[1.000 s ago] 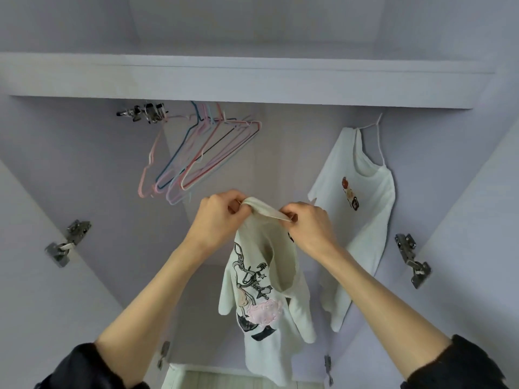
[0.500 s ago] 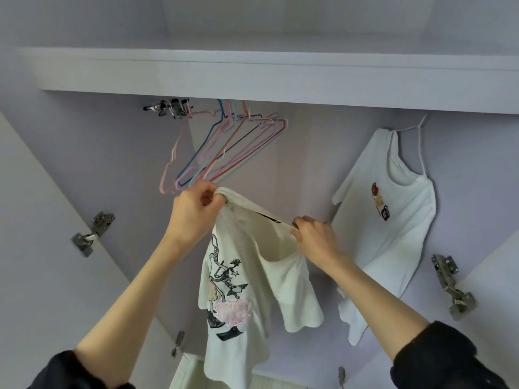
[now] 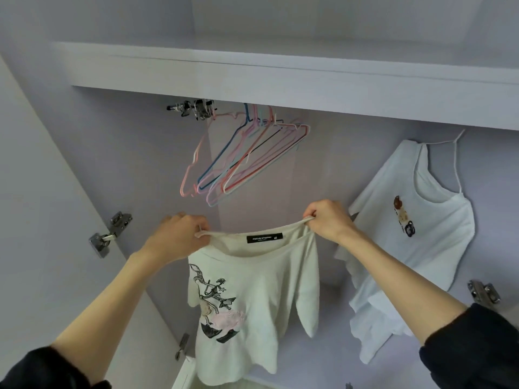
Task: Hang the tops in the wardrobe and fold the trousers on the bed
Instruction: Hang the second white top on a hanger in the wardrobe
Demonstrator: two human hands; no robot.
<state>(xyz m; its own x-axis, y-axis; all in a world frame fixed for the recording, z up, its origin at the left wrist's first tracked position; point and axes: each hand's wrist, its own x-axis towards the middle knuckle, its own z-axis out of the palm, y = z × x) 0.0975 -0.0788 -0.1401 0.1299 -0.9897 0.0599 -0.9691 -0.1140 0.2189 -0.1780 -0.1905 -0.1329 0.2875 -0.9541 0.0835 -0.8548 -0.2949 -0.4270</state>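
Note:
A cream T-shirt with a drawn figure print hangs in front of the open wardrobe, its neck stretched wide so the black label shows. My left hand grips the left side of the collar. My right hand pinches the right side. Above them, several empty wire hangers in pink, blue and white hang bunched on the rail. A white T-shirt with a small print hangs on a white hanger at the right. No trousers or bed are in view.
The wardrobe's shelf runs across above the rail. A metal rail bracket sits left of the hangers. Door hinges stick out on the left door, and another hinge on the right door.
My hands have pulled apart, stretching the collar wide and level. The right hand rose and moved right; the view shifted so the wardrobe contents sit further right.

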